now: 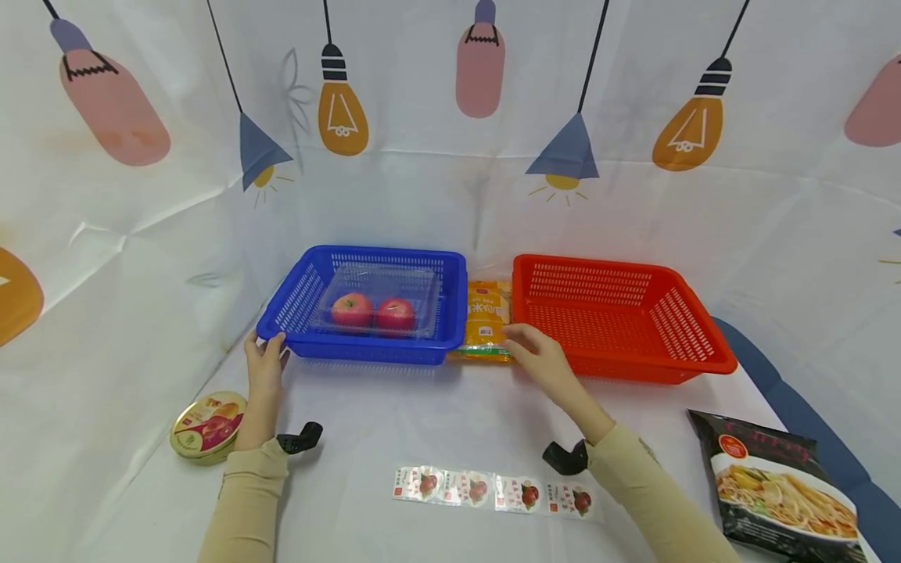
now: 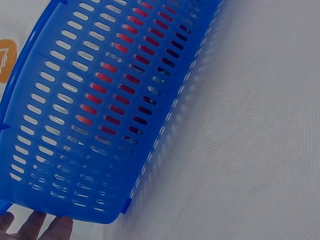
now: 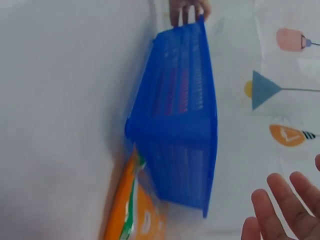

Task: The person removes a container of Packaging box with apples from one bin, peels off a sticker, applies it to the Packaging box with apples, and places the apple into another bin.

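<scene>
Bright, even light; soft shadows fall under the blue slotted plastic basket (image 1: 366, 305). The right wrist view is blurred; the head view bends at its edges.

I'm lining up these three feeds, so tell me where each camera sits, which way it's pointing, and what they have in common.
Head: worn on the head, looking forward and down at the blue basket, red basket, both forearms and hands.
Left wrist: close against the blue basket's slotted wall; only fingertips of the left hand show.
Right wrist: looks sideways across the table at the basket's end and the orange packet; right hand fingers show.
Shared: all three see the blue basket.
</scene>
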Available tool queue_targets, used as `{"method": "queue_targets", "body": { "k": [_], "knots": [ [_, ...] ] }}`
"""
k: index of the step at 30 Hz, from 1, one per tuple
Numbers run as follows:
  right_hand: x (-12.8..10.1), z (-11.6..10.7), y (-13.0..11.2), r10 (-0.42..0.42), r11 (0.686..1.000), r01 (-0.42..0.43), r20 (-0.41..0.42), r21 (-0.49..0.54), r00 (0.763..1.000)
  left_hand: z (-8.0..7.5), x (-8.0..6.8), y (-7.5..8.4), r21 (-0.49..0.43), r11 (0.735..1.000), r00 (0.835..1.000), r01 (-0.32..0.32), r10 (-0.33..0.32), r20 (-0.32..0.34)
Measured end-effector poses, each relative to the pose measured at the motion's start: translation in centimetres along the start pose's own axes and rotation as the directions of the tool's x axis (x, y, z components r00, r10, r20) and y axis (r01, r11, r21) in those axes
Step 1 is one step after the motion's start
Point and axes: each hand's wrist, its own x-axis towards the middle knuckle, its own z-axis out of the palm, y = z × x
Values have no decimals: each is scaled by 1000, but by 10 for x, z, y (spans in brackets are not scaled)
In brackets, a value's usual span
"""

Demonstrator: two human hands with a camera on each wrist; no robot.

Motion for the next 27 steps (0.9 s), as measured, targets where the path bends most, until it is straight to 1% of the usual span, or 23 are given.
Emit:
{"method": "queue_targets", "body": {
  "k": [2,4,8,11,12,14,16,18,20,23,24,25,27],
  "knots": [
    [16,6,-7,54,994,-58,53,88,997,0,0,0,-1,1000,1000,-5,5,4],
    [32,15,-14,80,979,-98,108,177,991,0,0,0,-5,1000,1000,-15,15,13],
    [62,40,-27,95,933,-152,186,325,978,-3,-1,0,35,999,999,-32,31,33],
    [79,60,-33,114,899,-202,239,389,964,-5,-2,-2,76,997,998,-33,29,48],
    [83,67,-36,128,893,-223,255,392,958,-5,-2,-3,82,996,998,-36,31,53],
    [90,78,-40,169,892,-262,266,367,949,-5,-2,-4,83,996,998,-34,29,57],
    [96,88,-44,221,899,-298,253,321,942,-4,-1,-6,75,997,998,-35,31,54],
    [100,95,-48,283,898,-340,227,279,932,-2,1,-7,70,997,998,-37,34,53],
    [104,102,-50,339,880,-386,204,275,918,-2,2,-8,73,997,998,-37,33,49],
    [114,113,-48,440,833,-477,188,281,878,-3,3,-8,81,996,998,-38,33,54],
    [119,116,-45,460,818,-495,184,293,869,-3,4,-8,86,996,998,-40,35,53],
    [122,119,-42,477,811,-511,183,286,860,-3,4,-8,89,995,998,-43,38,53],
    [144,131,-18,490,808,-526,195,263,850,-4,4,-9,92,995,998,-51,46,49]
  ]
}}
